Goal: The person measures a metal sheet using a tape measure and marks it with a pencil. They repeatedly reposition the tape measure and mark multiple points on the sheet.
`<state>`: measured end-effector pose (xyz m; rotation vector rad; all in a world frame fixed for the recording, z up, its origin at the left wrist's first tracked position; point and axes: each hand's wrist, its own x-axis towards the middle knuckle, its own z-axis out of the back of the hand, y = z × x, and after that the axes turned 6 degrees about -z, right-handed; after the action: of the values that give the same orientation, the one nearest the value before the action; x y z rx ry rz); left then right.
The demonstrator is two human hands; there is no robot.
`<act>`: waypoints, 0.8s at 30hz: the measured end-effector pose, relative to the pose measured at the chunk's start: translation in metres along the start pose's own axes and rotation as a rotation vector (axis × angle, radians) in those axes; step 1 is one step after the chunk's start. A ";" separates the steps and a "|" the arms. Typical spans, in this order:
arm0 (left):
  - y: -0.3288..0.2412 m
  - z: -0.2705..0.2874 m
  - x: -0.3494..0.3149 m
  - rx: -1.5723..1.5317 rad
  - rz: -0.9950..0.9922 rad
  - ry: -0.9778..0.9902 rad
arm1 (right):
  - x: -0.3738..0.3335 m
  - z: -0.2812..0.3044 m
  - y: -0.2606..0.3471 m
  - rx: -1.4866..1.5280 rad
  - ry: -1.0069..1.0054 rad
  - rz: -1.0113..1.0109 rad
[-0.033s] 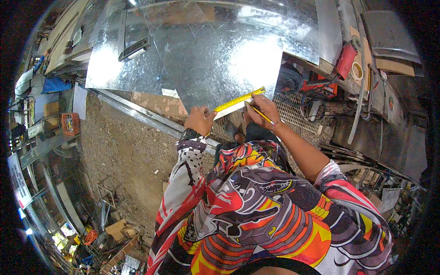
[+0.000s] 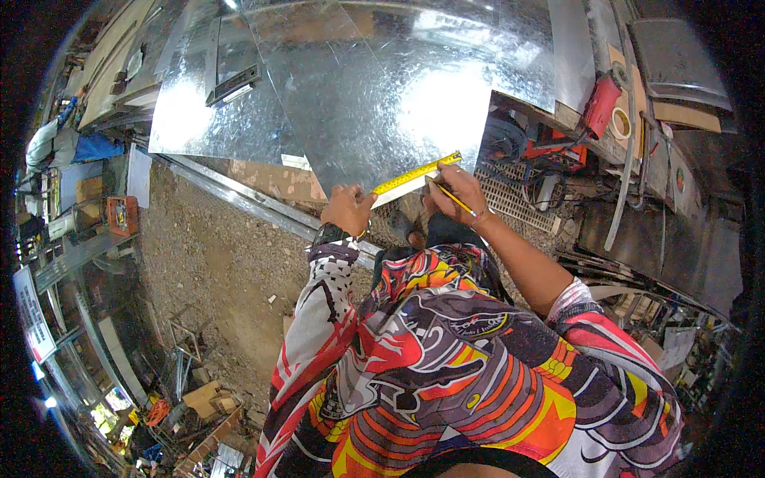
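A yellow tape measure blade [image 2: 408, 177] is stretched along the near edge of a shiny metal sheet [image 2: 335, 103]. Just below the blade, a narrow pale strip [image 2: 398, 193] runs beside it. My left hand [image 2: 346, 209] is closed at the tape's left end, its fingers curled at the sheet's edge; whether the tape's case is inside the hand is hidden. At the other end, my right hand [image 2: 460, 191] pinches a yellow pencil [image 2: 456, 197], tip toward the sheet's edge. Its upper fingers touch the tape near its right end.
A dark square-like tool [image 2: 233, 85] lies on the sheet at left. To the right are a red cylindrical tool [image 2: 603, 103], a tape roll [image 2: 621, 123] and a slatted grate [image 2: 518, 197]. Long metal profiles [image 2: 239, 195] run below the sheet. An orange crate [image 2: 122, 215] stands left.
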<state>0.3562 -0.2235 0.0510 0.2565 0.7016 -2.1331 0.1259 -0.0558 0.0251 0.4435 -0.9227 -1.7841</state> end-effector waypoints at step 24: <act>-0.003 0.003 0.008 -0.054 0.013 -0.009 | 0.013 0.009 0.008 -0.057 -0.037 -0.072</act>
<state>0.3492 -0.2295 0.0511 0.2222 0.7490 -2.0982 0.1198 -0.0660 0.0381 0.4135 -0.8895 -1.8850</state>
